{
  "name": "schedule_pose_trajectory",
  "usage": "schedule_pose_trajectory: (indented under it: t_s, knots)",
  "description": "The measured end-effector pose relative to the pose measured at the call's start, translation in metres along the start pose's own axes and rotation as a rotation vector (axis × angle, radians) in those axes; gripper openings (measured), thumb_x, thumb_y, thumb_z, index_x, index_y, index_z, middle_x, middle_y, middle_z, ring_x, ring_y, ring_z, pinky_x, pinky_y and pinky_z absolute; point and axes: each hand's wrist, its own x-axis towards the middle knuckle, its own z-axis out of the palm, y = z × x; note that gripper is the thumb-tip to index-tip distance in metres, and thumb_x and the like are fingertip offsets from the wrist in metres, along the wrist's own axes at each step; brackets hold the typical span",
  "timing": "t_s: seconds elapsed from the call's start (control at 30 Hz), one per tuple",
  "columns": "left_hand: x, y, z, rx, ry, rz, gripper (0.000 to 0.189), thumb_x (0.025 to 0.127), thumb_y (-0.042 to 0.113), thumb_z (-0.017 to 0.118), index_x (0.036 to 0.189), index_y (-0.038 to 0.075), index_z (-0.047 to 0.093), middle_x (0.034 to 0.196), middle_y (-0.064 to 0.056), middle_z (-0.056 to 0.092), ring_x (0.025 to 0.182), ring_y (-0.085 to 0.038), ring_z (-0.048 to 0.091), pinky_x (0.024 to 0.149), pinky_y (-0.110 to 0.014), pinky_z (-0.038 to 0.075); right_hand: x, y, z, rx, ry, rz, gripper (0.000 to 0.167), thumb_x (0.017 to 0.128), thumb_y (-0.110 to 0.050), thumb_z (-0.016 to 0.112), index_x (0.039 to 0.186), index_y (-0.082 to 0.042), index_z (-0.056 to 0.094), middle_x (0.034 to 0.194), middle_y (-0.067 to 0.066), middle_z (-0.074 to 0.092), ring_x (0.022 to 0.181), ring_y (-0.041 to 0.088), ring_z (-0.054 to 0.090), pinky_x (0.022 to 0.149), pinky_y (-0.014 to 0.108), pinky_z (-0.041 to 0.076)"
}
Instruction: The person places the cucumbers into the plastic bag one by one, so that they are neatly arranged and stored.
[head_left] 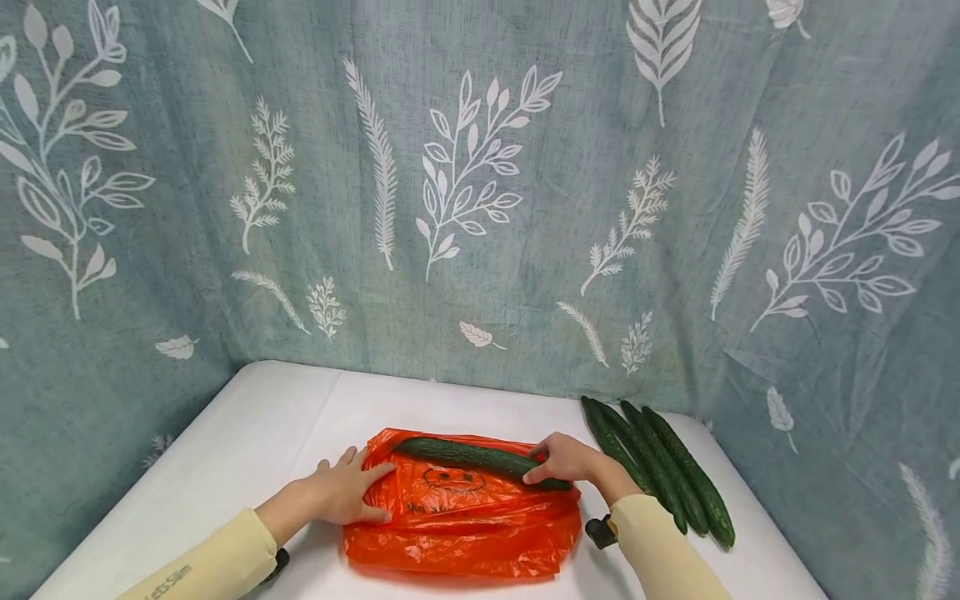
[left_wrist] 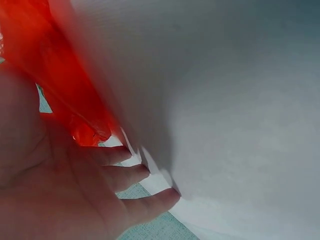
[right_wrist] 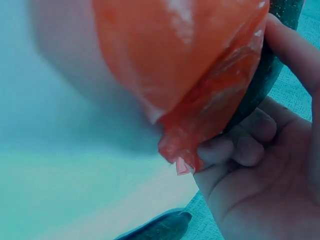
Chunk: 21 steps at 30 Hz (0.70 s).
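A red plastic bag [head_left: 457, 550] lies on the white table, with a dark line drawing printed on its front. Lengthwise across its upper part is a long green cucumber [head_left: 465, 454], its left end against the red film. My right hand [head_left: 573, 462] grips this cucumber near its right end; in the right wrist view, thumb and curled fingers [right_wrist: 250, 150] are around it beside crumpled red film. With fingers spread, my left hand [head_left: 341, 492] rests at the bag's left side. The left wrist view shows its fingertips [left_wrist: 170, 195] touching the white surface.
Several more cucumbers [head_left: 667, 475] lie side by side at the table's right, close to my right forearm. A patterned green-blue curtain [head_left: 480, 208] stands behind and on both sides of the white table [head_left: 300, 425].
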Motion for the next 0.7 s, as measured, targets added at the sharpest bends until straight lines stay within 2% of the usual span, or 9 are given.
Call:
schedule_pose_trajectory:
  t_s: [0.3,0.5,0.7]
  knots:
    - [0.002,-0.003,0.004,0.004,0.013,-0.001,0.084,0.084,0.064,0.070,0.152,0.020,0.045,0.156,-0.027,0.034,0.146,-0.051,0.027,0.107,-0.077,0.025,-0.011,0.000,-0.002,-0.099,0.053,0.052,0.053,0.078,-0.039,0.086,0.118,-0.007,0.074,0.110,0.006,0.072,0.090,0.016,0.063,0.088,0.044,0.056]
    - [0.001,-0.002,0.002,0.001,0.010,-0.007,0.084,0.084,0.063,0.070,0.152,0.020,0.045,0.156,-0.027,0.034,0.146,-0.051,0.027,0.107,-0.077,0.025,-0.017,0.007,-0.004,-0.097,0.034,0.061,0.052,0.078,-0.036,0.087,0.121,-0.013,0.072,0.103,0.002,0.072,0.068,0.016,0.061,0.072,0.036,0.054]
    - [0.000,-0.003,0.002,-0.004,0.006,-0.006,0.085,0.084,0.064,0.070,0.152,0.021,0.044,0.156,-0.026,0.035,0.146,-0.051,0.027,0.107,-0.077,0.025,-0.017,0.015,-0.001,-0.087,0.051,0.073,0.051,0.078,-0.042,0.086,0.116,-0.009,0.073,0.095,0.000,0.070,0.075,0.015,0.059,0.072,0.035,0.055]
